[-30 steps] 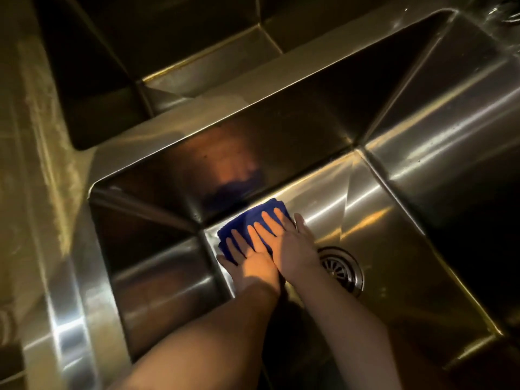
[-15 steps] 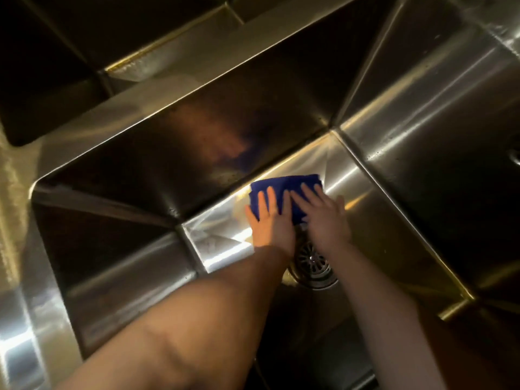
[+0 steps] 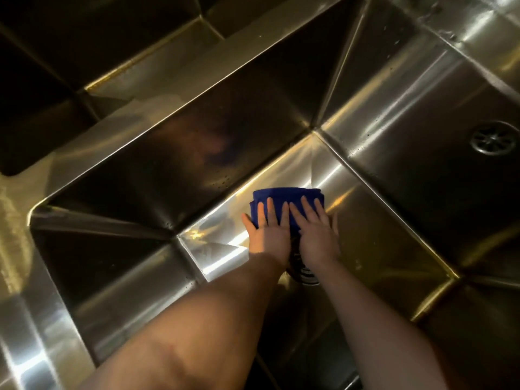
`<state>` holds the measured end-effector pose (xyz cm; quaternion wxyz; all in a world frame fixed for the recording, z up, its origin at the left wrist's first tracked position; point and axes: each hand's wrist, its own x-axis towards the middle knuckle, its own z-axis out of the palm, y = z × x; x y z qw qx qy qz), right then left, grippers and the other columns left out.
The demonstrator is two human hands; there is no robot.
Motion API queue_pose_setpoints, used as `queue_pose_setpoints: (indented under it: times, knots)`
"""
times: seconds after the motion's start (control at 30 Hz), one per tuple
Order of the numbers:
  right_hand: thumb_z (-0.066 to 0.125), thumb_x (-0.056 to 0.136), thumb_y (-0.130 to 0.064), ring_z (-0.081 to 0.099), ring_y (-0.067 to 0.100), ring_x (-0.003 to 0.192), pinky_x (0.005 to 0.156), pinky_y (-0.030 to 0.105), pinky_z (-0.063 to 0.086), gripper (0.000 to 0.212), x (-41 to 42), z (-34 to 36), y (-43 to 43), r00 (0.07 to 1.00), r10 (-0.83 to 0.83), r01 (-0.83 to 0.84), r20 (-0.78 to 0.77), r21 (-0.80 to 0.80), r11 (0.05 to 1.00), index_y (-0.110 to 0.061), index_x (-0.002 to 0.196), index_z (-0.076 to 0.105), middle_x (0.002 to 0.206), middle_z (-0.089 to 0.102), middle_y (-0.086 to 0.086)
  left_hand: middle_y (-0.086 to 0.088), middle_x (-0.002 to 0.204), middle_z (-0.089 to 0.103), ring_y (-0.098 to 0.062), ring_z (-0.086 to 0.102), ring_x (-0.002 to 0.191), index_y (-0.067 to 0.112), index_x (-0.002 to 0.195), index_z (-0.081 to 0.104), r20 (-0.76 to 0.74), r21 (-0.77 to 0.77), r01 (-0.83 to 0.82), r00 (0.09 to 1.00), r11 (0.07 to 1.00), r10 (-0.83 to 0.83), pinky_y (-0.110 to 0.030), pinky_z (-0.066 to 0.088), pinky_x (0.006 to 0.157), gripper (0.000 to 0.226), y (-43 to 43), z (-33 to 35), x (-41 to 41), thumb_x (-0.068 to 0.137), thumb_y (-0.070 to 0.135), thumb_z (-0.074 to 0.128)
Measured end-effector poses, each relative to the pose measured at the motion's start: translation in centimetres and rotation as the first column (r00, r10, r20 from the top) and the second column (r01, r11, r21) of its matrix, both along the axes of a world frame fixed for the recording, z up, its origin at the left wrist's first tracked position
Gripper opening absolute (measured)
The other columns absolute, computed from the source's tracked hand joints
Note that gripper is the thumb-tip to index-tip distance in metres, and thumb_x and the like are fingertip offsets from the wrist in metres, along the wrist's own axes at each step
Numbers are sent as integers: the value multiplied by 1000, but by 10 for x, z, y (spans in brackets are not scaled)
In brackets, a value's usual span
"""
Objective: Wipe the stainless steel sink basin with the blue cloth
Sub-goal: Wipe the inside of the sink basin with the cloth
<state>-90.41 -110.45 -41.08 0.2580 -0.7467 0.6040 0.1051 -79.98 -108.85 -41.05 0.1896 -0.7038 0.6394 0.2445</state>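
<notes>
Head view: hands (image 3: 292, 235) over drain (image 3: 308, 274).

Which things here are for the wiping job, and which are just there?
For the job:
blue cloth
sink
left hand
right hand

Just there:
other sink
drain under the wrists
round drain fitting on the side wall

Both hands, left hand (image 3: 268, 235) and right hand (image 3: 318, 235), press the blue cloth (image 3: 287, 196) flat on the sink basin (image 3: 380, 237) floor.

L hand (image 3: 268, 235) & R hand (image 3: 316, 235) – flat, fingers spread, side by side.
</notes>
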Motion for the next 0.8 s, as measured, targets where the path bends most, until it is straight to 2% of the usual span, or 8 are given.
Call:
queue_pose_setpoints:
  times: [0.2, 0.3, 0.4, 0.5, 0.6, 0.7, 0.8]
  knots:
    - [37, 98, -21, -14, 20, 146, 116, 52, -4, 68, 16, 5, 45, 1000, 17, -17, 6, 63, 998, -37, 150, -4, 160, -9, -7, -13, 160, -8, -32, -2, 147, 27, 153, -4, -29, 138, 47, 999, 989, -43, -58, 2, 115, 71, 29, 20, 29, 98, 35, 41]
    - [39, 97, -14, -13, 18, 147, 116, 54, -3, 75, 18, 11, 73, 1000, -27, 27, -2, 136, 990, -37, 149, -9, 160, -12, -8, -7, 160, -15, -28, -4, 148, 32, 151, -9, -41, 302, 167, 986, 939, -162, -56, 6, 115, 87, 32, 36, 42, 92, 27, 55]
    - [39, 94, -10, -12, 18, 147, 114, 57, -7, 77, 19, 18, 90, 997, -75, 76, -12, 168, 983, -35, 149, -9, 160, -13, -7, -5, 159, -18, -27, -6, 148, 35, 149, -14, -33, 416, 338, 933, 844, -357, -58, 5, 115, 92, 23, 43, 49, 92, 33, 58]
    - [38, 97, -16, -13, 18, 146, 113, 60, -9, 73, 21, 23, 99, 991, -133, 135, -23, 189, 973, -34, 150, -8, 160, -13, -6, -7, 159, -19, -28, -6, 147, 35, 148, -19, -1, 434, 532, 807, 727, -590, -61, 0, 114, 85, 19, 45, 57, 96, 39, 48]
    - [39, 98, -22, -17, 19, 146, 114, 58, -7, 72, 27, 29, 111, 976, -217, 218, -32, 235, 947, -30, 150, -10, 159, -17, -3, -8, 158, -21, -28, -11, 147, 30, 150, -15, 9, 363, 645, 719, 672, -695, -59, -6, 114, 78, 24, 45, 60, 98, 37, 43]
    - [30, 99, -20, -20, 19, 145, 114, 58, -5, 66, 39, 29, 119, 946, -314, 326, -87, 264, 908, -30, 150, -10, 159, -19, -3, -7, 159, -15, -24, -11, 147, 20, 152, -6, -22, 252, 711, 683, 657, -730, -51, -4, 117, 70, 40, 38, 53, 98, 32, 36]
    - [21, 101, -23, -20, 20, 145, 114, 58, -6, 59, 45, 28, 126, 899, -406, 437, -163, 371, 819, -28, 150, -11, 158, -21, -4, -8, 161, -8, -24, -7, 147, 15, 152, 0, -128, 256, 716, 692, 650, -711, -45, 6, 118, 59, 54, 29, 45, 102, 31, 26]
